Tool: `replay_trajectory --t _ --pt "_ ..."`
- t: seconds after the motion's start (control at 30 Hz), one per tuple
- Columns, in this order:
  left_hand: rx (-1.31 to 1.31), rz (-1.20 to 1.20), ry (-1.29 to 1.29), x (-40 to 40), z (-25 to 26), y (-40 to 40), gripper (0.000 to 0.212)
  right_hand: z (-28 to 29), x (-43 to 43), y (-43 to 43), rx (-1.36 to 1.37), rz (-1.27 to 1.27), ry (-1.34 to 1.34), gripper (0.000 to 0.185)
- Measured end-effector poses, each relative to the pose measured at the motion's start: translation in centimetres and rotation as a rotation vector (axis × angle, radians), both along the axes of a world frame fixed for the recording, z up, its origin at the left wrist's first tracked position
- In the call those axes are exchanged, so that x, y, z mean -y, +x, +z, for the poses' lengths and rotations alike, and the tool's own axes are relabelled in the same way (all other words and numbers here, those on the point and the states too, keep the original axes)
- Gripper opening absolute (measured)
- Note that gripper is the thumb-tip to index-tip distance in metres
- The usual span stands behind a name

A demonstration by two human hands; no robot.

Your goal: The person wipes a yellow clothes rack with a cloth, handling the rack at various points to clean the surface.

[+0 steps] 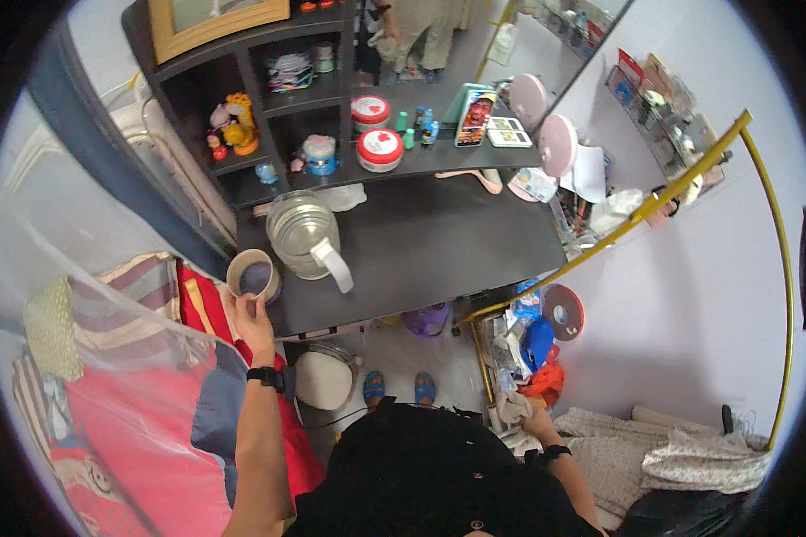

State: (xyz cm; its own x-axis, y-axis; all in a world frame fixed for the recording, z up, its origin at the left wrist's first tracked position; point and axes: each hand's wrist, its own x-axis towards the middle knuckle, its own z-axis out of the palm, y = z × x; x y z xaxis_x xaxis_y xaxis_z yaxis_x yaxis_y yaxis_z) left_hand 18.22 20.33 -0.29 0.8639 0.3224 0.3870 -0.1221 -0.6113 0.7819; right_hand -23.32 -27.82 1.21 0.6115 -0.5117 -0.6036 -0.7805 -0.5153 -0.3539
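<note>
My left hand (255,322) grips the near side of a beige cup (234,265) with a dark inside, at the left edge of the black desk (430,248). Just right of the cup stands a clear pitcher (295,235) with a white handle pointing towards me. My right hand (539,419) is low on the right, closed on a crumpled beige cloth (512,407). Round tubs with red-rimmed lids (380,149), small bottles (409,138) and a propped phone (475,119) stand on the raised shelf behind.
A yellow metal rack (685,173) rises on the right above a bin of bags (537,342). A white round stool (324,380) stands below the desk. The bed (141,416) with netting lies left. Clothing (611,450) hangs or lies at lower right. A round pink mirror (558,146) stands behind.
</note>
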Motion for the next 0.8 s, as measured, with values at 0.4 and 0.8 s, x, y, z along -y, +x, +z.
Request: replay_trajectory --t 0.4,0.8 --pt "-0.038 -0.092 0.077 0.9 0.2 1.6 0.027 -1.8 0.8 -0.1 0.084 -0.015 -0.105 0.043" --pt "0.187 -0.562 0.220 9.6 12.7 -5.6 0.033 9.1 -3.0 18.2 0.405 0.330 -0.056 0.047"
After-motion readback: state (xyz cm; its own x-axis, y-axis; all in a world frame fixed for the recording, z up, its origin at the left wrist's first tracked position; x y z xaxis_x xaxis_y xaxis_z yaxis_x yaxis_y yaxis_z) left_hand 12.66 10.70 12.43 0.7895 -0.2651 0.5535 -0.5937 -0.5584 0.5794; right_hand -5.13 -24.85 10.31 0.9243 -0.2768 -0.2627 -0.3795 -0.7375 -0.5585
